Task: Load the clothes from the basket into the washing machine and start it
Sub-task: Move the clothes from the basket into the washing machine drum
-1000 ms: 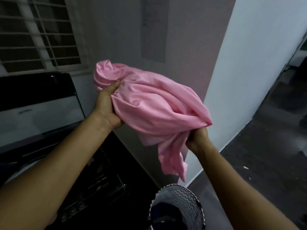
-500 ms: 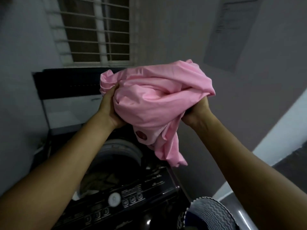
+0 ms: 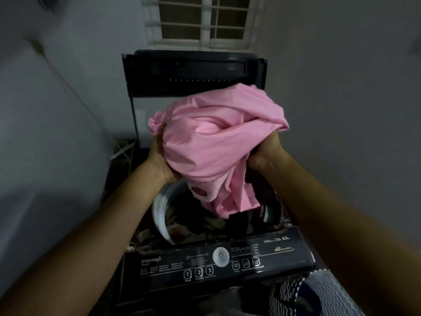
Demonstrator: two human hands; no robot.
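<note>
1. I see both hands lifted over the open top of the washing machine [image 3: 159,265], with a bunched pink garment [image 3: 214,142] carried between them.
2. The left hand [image 3: 159,159] clasps the bundle's left side. Its fingers are dug into the cloth and mostly hidden by the folds.
3. The right hand [image 3: 265,152] clasps the right side, with its fingers curled into the fabric under an overhanging fold.
4. The garment is in the air above the drum [image 3: 159,213]. Its loose tail hangs toward the right half of the opening, and a dark red round patch shows on a lower fold. I cannot tell whether the tail touches anything below.
5. Inside the drum lies a heap of dark, mixed clothes [image 3: 196,226].
6. The lid [image 3: 193,71] stands upright at the machine's rear edge, below a barred window [image 3: 202,19].
7. The control panel [image 3: 284,256] runs along the front edge. It has a round dial [image 3: 220,256] marked 6 at the middle and buttons 1, 2 and 3 to the dial's left.
8. The basket [image 3: 335,293], zigzag-patterned, sits just beside the machine's front right corner with dark cloth showing inside.
</note>
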